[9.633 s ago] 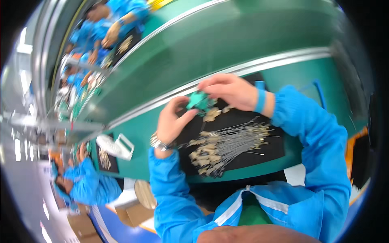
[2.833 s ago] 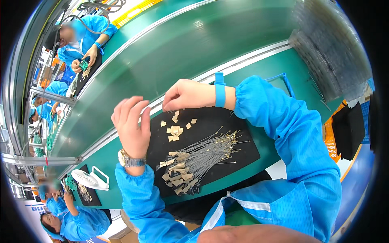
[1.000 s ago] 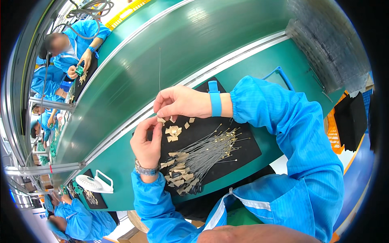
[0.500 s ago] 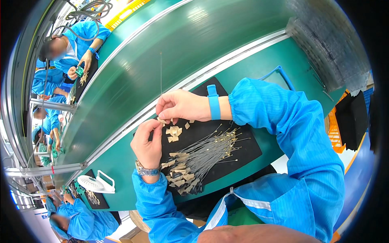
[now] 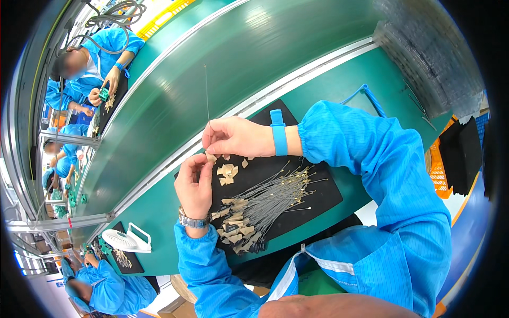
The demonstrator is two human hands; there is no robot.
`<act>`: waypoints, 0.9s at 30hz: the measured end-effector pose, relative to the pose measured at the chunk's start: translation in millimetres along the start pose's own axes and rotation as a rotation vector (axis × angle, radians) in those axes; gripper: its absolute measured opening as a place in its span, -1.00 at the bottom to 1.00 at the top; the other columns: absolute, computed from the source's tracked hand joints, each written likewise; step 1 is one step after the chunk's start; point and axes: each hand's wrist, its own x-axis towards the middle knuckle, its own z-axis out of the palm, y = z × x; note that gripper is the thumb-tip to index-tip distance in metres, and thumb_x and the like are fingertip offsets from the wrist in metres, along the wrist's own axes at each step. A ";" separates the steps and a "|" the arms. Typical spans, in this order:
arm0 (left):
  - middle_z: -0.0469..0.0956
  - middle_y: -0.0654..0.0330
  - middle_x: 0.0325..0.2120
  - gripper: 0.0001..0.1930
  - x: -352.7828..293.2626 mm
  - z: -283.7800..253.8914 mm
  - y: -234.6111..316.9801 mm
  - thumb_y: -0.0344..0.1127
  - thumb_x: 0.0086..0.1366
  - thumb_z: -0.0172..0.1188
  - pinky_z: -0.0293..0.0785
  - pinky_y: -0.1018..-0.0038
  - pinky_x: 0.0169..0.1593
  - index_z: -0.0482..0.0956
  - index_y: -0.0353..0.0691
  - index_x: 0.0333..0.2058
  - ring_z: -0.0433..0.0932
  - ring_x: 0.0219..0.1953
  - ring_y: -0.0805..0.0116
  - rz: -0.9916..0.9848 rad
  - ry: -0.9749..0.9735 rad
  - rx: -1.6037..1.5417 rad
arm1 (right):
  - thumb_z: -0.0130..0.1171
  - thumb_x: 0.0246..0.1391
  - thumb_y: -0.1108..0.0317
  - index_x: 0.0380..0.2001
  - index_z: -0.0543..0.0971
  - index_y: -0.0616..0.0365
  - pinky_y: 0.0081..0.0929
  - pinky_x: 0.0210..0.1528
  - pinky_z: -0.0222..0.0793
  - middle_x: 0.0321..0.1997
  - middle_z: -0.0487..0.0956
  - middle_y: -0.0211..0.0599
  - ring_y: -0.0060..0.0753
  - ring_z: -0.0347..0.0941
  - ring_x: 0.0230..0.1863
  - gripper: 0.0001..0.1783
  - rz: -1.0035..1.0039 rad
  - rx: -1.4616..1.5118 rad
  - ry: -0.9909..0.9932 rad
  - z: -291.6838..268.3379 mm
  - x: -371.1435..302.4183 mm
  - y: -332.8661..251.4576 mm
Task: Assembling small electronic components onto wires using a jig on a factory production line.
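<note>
My right hand (image 5: pixel 236 138) pinches a thin grey cable (image 5: pixel 207 95), whose free length stands up past the fingers toward the green conveyor. Just below those fingertips my left hand (image 5: pixel 193 185) is closed on a small beige piece of tape (image 5: pixel 211 158), at the cable's lower end. The fingers partly hide where tape and cable meet. On the black mat (image 5: pixel 323 196), close by, lies a small cluster of beige tape pieces (image 5: pixel 227 171). Nearer me is a fanned bundle of grey cables (image 5: pixel 270 199), many with beige tape flags (image 5: pixel 233 228) at one end.
A green conveyor belt (image 5: pixel 254 58) with a metal rail (image 5: pixel 302 79) runs beyond the mat. A blue coiled cord (image 5: pixel 374 100) lies at the right, and a white fan-like device (image 5: pixel 124 240) at the left. Co-workers in blue (image 5: pixel 111 45) sit along the left side.
Both hands have shifted very slightly left, and the upright cable moved with them. The beige tape piece between the fingertips shows more plainly now.
</note>
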 end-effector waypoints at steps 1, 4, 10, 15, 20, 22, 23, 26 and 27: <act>0.59 0.18 -0.38 -0.87 0.0 0.8 -0.2 -0.54 0.23 0.22 0.49 0.54 -0.21 0.54 -0.33 -0.23 0.56 -0.35 0.44 0.010 0.012 0.008 | 0.20 0.15 0.42 -0.23 0.51 0.23 -0.60 -0.29 0.42 -0.35 0.56 -0.37 -0.62 0.44 -0.34 -0.84 -0.015 0.015 0.002 -0.5 0.3 2.1; 0.60 0.19 -0.40 -0.88 0.2 -2.4 -0.7 -0.55 0.22 0.23 0.49 0.55 -0.22 0.55 -0.33 -0.25 0.57 -0.37 0.45 0.046 0.025 0.075 | 0.21 0.14 0.41 -0.22 0.51 0.23 -0.60 -0.27 0.43 -0.35 0.56 -0.38 -0.62 0.45 -0.33 -0.83 -0.037 -0.038 0.005 1.0 1.6 3.8; 0.60 0.16 -0.41 -0.89 2.1 -2.5 2.5 -0.57 0.19 0.24 0.49 0.55 -0.25 0.56 -0.32 -0.30 0.58 -0.37 0.44 0.136 0.011 0.207 | 0.20 0.14 0.43 -0.23 0.51 0.23 -0.58 -0.23 0.44 -0.35 0.57 -0.37 -0.60 0.48 -0.29 -0.84 -0.082 -0.131 0.003 1.5 0.7 5.0; 0.60 0.14 -0.40 -0.88 3.5 -1.8 7.1 -0.58 0.16 0.25 0.50 0.53 -0.26 0.57 -0.31 -0.31 0.59 -0.38 0.38 0.193 -0.005 0.301 | 0.19 0.13 0.45 -0.24 0.50 0.25 -0.57 -0.26 0.44 -0.37 0.57 -0.36 -0.59 0.49 -0.31 -0.85 -0.044 -0.089 -0.003 1.5 0.0 4.8; 0.61 0.13 -0.38 -0.89 3.8 -1.2 8.3 -0.58 0.16 0.25 0.51 0.52 -0.27 0.57 -0.30 -0.32 0.59 -0.39 0.35 0.227 -0.027 0.321 | 0.19 0.10 0.46 -0.26 0.49 0.26 -0.56 -0.29 0.44 -0.40 0.58 -0.34 -0.58 0.49 -0.35 -0.85 -0.076 -0.152 0.000 2.8 0.0 7.2; 0.61 0.13 -0.39 -0.89 2.8 0.0 9.4 -0.59 0.16 0.25 0.51 0.51 -0.27 0.56 -0.30 -0.32 0.59 -0.39 0.35 0.209 -0.030 0.331 | 0.18 0.07 0.45 -0.28 0.49 0.27 -0.55 -0.29 0.44 -0.41 0.57 -0.32 -0.57 0.49 -0.35 -0.84 -0.139 -0.260 0.018 2.9 0.3 8.1; 0.61 0.13 -0.39 -0.89 2.6 0.7 9.1 -0.59 0.16 0.24 0.50 0.51 -0.28 0.56 -0.30 -0.33 0.58 -0.40 0.36 0.189 -0.032 0.343 | 0.18 0.07 0.45 -0.28 0.49 0.27 -0.55 -0.29 0.44 -0.41 0.57 -0.32 -0.57 0.49 -0.35 -0.84 -0.138 -0.259 0.019 2.7 -0.4 7.7; 0.59 0.13 -0.38 -0.89 3.6 0.2 6.4 -0.60 0.16 0.23 0.50 0.49 -0.30 0.54 -0.30 -0.33 0.57 -0.39 0.33 0.176 -0.070 0.339 | 0.17 0.06 0.43 -0.29 0.49 0.27 -0.54 -0.30 0.43 -0.41 0.56 -0.32 -0.56 0.48 -0.36 -0.84 -0.136 -0.293 0.011 3.3 -2.3 6.9; 0.59 0.13 -0.38 -0.89 4.2 -0.4 5.7 -0.60 0.16 0.23 0.50 0.49 -0.30 0.54 -0.30 -0.33 0.57 -0.39 0.33 0.177 -0.070 0.341 | 0.17 0.07 0.43 -0.29 0.49 0.27 -0.54 -0.30 0.43 -0.42 0.56 -0.32 -0.56 0.48 -0.36 -0.84 -0.138 -0.283 0.012 4.1 -2.2 7.2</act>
